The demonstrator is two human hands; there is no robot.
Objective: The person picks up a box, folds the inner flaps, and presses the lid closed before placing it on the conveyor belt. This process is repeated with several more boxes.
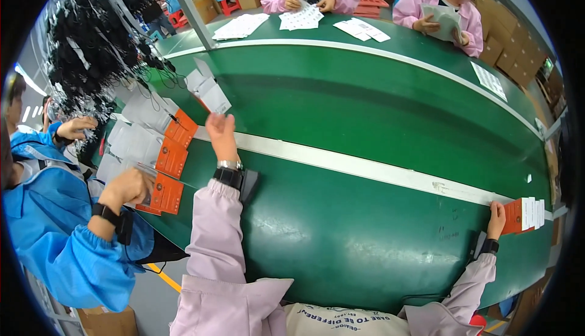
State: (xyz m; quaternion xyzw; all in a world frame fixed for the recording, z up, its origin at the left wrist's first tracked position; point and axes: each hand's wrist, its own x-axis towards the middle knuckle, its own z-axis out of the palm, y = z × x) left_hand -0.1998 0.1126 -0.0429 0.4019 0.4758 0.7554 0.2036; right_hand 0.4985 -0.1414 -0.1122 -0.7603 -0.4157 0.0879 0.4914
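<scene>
My left hand (220, 130) is stretched out far across the green conveyor table (365, 110), reaching the pale strip (365, 168) that runs along it. Its fingers are pinched on the near corner of a white card (214, 97), which stands tilted up off the belt just beyond my fingertips. A watch and a dark band sit on that wrist above my pink sleeve (213, 226).

My right hand (496, 217) is far to the right, at the near-right edge of the table. It is closed on the left end of a small stack of orange and white cards (525, 214), thumb side on the orange face, with the white cards fanned out to the right of it.

To the left of my left hand, several orange cards (173, 153) lie in a row on the belt beside white sheets (137, 138). A co-worker in a blue jacket (55, 238) sits at my left, and their hand (128, 187) rests on the nearest orange card. Black cables (97, 37) hang in bunches from a rack at the far left.

Across the table, on the far side, two people in pink coats work over more white cards (301, 18); the one at the far right holds a white sheet (443, 19) up in both hands. Brown cardboard boxes (509, 53) are stacked behind them at the far right.
</scene>
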